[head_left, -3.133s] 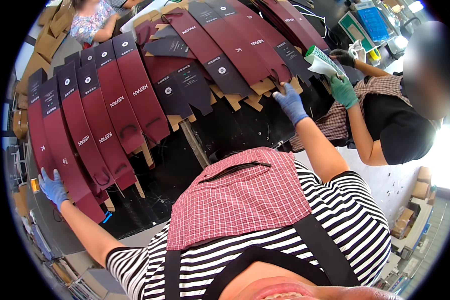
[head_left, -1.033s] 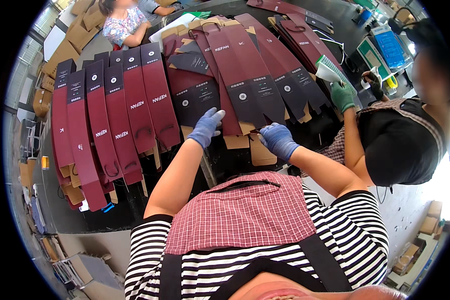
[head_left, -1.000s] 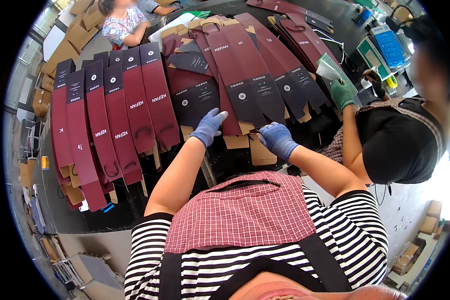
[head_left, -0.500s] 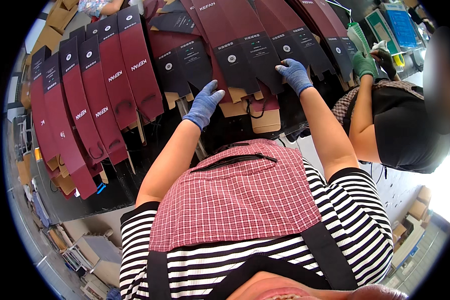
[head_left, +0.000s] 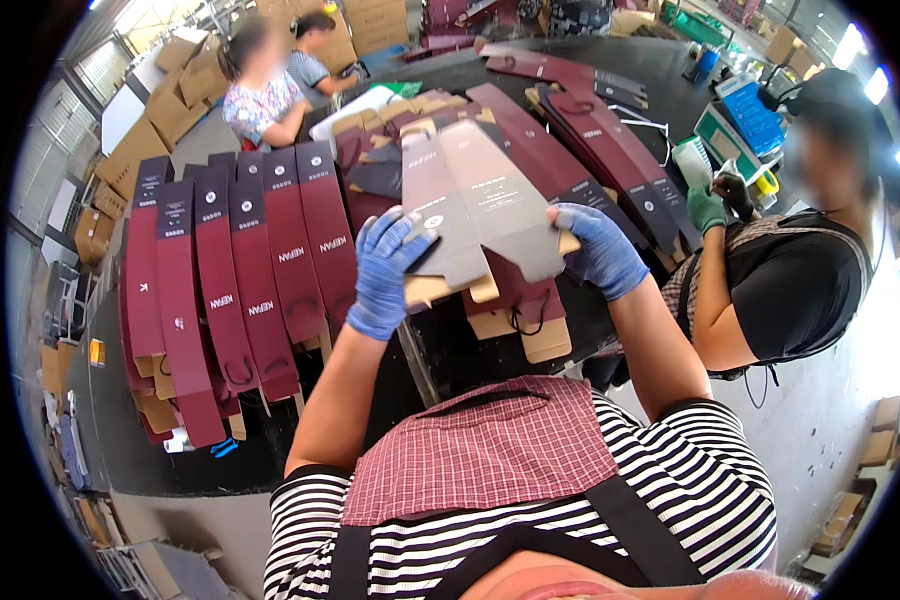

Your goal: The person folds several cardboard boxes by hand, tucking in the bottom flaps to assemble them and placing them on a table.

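A long flat carton box (head_left: 475, 205), maroon with a dark grey end panel and brown inner flaps, is lifted and tilted before me, its face pale with glare. My left hand (head_left: 382, 268), in a blue knit glove, grips its left edge near the flapped end. On the opposite edge, my right hand (head_left: 600, 250), gloved alike, pinches the corner with the thumb on top. Beneath it, another maroon carton piece (head_left: 525, 312) with a black cord handle and brown flaps lies on the table.
A row of maroon cartons (head_left: 260, 270) with cord handles lines the left of the black table (head_left: 220, 478). More flat cartons (head_left: 610, 150) lie toward the back right. At the right a co-worker (head_left: 760, 270) in green gloves holds a light green piece. Two people sit across the table.
Both hands have taken hold of the flat carton and raised its near end off the pile. The view has tipped up, showing more of the room behind.
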Tool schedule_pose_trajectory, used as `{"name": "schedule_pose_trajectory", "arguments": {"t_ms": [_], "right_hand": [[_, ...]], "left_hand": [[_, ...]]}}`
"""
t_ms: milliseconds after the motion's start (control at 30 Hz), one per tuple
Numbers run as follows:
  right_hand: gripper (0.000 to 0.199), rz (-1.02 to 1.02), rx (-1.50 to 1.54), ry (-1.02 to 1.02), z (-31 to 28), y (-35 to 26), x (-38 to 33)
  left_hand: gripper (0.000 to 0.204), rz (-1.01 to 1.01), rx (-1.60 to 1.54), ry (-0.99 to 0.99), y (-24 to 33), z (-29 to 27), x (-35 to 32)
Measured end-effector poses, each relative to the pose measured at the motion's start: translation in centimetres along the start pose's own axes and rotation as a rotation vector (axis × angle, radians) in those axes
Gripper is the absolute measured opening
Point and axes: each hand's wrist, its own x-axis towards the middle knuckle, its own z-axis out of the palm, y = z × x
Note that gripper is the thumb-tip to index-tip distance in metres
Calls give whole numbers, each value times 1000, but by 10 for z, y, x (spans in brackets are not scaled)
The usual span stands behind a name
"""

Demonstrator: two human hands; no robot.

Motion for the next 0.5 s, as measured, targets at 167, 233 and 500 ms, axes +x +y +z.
{"name": "schedule_pose_trajectory", "arguments": {"t_ms": [167, 233, 500], "right_hand": [[40, -444, 56, 70, 34, -63, 1], [49, -577, -43, 169, 78, -91, -8], [80, -672, -39, -158, 165, -123, -32]], "left_hand": [[24, -126, -436, 221, 61, -126, 88], [16, -103, -410, 481, 85, -159, 100], [27, -451, -991, 645, 139, -203, 106]]}}
